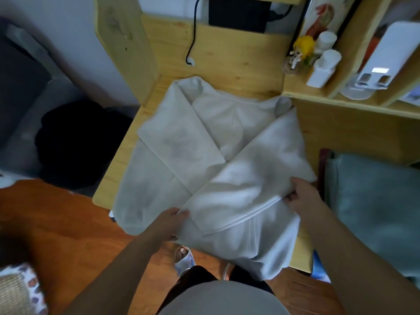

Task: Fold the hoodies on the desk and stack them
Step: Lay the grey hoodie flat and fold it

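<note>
White hoodie: left hand and right hand pinch its folded edge.

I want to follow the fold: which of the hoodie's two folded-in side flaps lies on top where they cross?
The right-side flap, held by the left hand and right hand. Its ribbed edge runs unbroken over the left-side flap, which disappears beneath it.

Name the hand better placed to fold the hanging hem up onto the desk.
Probably the left hand: it grips the white cotton hoodie at the wooden desk's near edge, beside the overhanging hem. The right hand pinches the folded sleeve farther up.
</note>
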Demonstrator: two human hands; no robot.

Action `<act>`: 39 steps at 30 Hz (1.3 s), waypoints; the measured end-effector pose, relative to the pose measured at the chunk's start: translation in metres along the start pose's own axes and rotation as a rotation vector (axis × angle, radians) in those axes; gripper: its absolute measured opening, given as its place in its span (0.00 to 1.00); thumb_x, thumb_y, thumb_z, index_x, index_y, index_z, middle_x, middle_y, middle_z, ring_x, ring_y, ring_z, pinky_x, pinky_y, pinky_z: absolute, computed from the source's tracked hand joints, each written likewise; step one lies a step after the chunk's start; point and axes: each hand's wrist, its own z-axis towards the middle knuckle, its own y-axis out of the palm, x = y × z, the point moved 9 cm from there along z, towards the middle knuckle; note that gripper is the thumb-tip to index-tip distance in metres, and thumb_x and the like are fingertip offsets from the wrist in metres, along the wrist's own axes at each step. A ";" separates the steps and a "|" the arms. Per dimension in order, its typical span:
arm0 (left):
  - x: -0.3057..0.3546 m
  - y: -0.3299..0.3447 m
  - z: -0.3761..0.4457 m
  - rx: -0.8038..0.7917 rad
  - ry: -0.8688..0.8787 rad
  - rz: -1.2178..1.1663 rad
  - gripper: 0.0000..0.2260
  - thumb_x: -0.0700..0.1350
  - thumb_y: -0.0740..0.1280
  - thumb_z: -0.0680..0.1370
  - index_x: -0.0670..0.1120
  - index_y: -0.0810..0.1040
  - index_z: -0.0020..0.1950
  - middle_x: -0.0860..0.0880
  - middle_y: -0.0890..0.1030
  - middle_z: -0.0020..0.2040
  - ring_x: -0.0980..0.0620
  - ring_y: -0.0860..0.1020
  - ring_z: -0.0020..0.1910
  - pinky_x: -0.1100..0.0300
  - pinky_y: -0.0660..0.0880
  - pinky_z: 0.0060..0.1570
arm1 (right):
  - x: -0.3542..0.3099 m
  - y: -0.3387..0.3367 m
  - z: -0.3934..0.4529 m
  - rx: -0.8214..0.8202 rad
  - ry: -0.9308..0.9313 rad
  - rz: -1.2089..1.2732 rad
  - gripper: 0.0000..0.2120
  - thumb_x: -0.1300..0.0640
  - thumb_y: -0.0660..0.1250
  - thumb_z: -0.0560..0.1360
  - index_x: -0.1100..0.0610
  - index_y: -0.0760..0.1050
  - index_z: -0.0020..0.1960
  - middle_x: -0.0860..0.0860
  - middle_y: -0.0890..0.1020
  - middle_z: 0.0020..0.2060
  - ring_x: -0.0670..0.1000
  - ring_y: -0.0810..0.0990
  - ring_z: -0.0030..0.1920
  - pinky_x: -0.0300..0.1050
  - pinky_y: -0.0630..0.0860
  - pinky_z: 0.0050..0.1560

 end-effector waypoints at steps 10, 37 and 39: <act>0.046 0.007 0.048 -0.024 -0.026 -0.206 0.21 0.54 0.74 0.73 0.38 0.84 0.55 0.40 0.85 0.51 0.44 0.83 0.46 0.54 0.81 0.49 | 0.069 0.002 -0.063 0.011 0.051 -0.284 0.02 0.62 0.67 0.79 0.58 0.75 0.47 0.55 0.77 0.38 0.52 0.76 0.38 0.51 0.74 0.50; 0.026 0.019 0.038 -0.049 -0.102 -0.159 0.12 0.48 0.61 0.84 0.43 0.76 0.44 0.45 0.80 0.39 0.49 0.78 0.33 0.57 0.72 0.37 | 0.111 -0.009 -0.090 0.019 0.040 -0.243 0.04 0.64 0.66 0.77 0.59 0.79 0.46 0.54 0.79 0.35 0.50 0.79 0.35 0.44 0.78 0.35; 0.032 0.011 0.051 0.022 -0.073 -0.352 0.10 0.42 0.63 0.83 0.43 0.75 0.43 0.46 0.80 0.41 0.50 0.78 0.36 0.58 0.73 0.39 | 0.120 -0.010 -0.098 0.136 -0.026 -0.370 0.04 0.60 0.66 0.72 0.60 0.78 0.43 0.55 0.77 0.35 0.54 0.77 0.37 0.49 0.79 0.37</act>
